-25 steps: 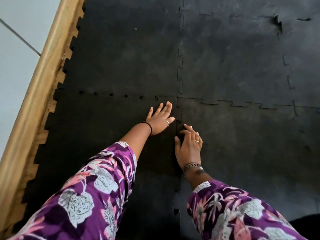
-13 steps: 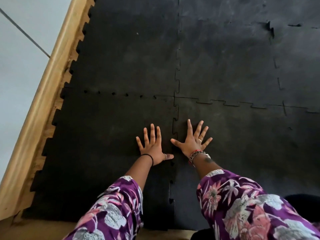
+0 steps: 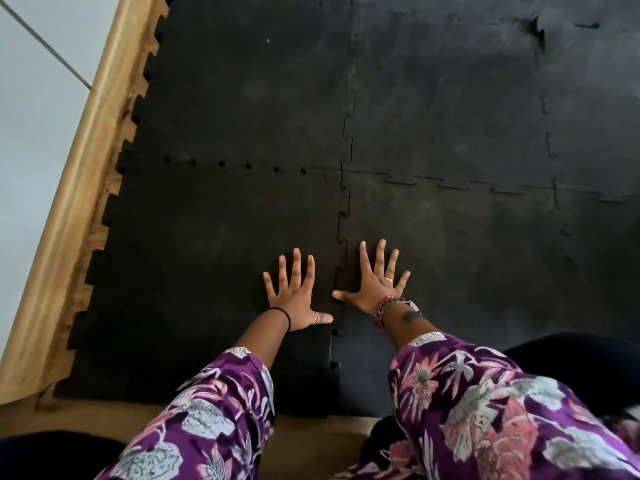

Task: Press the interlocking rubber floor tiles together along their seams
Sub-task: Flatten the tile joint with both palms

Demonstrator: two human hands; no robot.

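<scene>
My left hand [image 3: 298,297] and right hand [image 3: 375,284] lie flat, fingers spread, holding nothing, either side of the near seam [image 3: 341,237] between rubber tiles [image 3: 214,237]; I'd press straight down (working tab by tab).

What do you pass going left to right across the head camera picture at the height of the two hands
Pale floor → wooden strip → near left tile → left hand → toothed seam → right hand → near right tile.

Two hands, left hand [image 3: 294,296] and right hand [image 3: 375,282]; at least six rubber tiles [image 3: 242,98]; two floral sleeves [image 3: 485,403].
</scene>
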